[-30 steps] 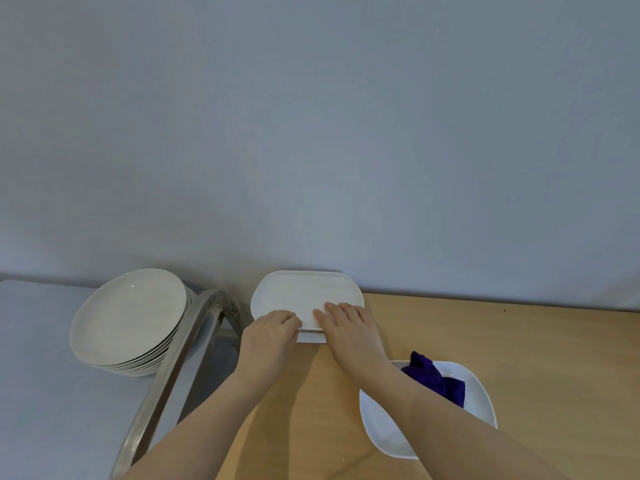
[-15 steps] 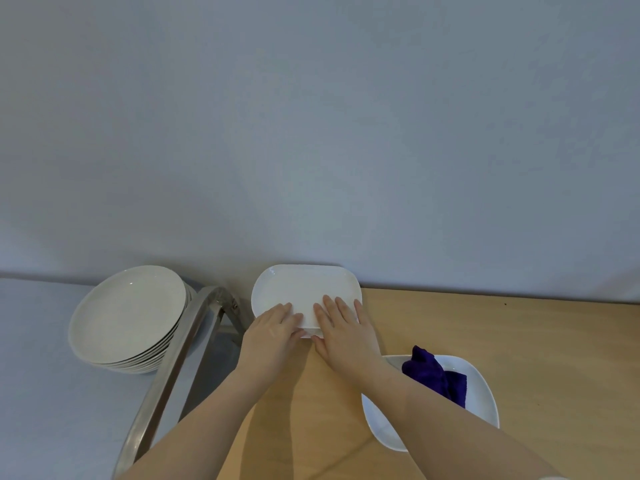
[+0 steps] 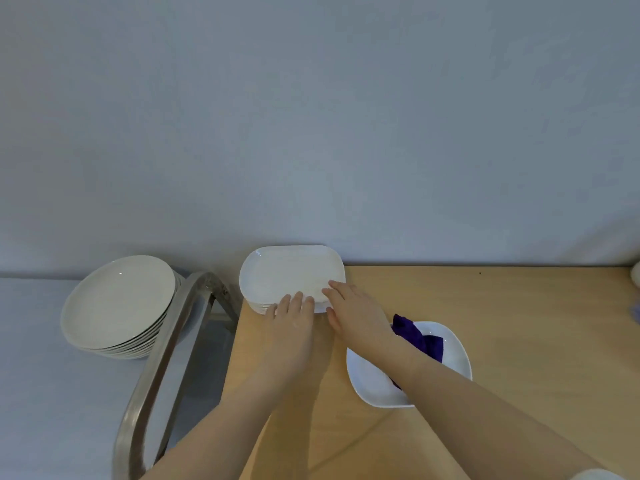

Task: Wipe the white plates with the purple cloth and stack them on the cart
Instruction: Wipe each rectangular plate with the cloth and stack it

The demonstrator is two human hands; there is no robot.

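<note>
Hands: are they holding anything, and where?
Both hands, left and right, rest with fingers on the near edge of the plate stack; no clear grip.

A: What fills the upper two thirds of the frame?
B: A plain, pale blue-grey wall [image 3: 346,116], evenly and softly lit.
A: And beneath it?
B: At lower right, a light wooden desk [image 3: 519,323] meets the wall. At lower left lies a flat pale grey surface [image 3: 41,393], with a curved brushed-metal tubular rail [image 3: 162,355] between the two.
</note>
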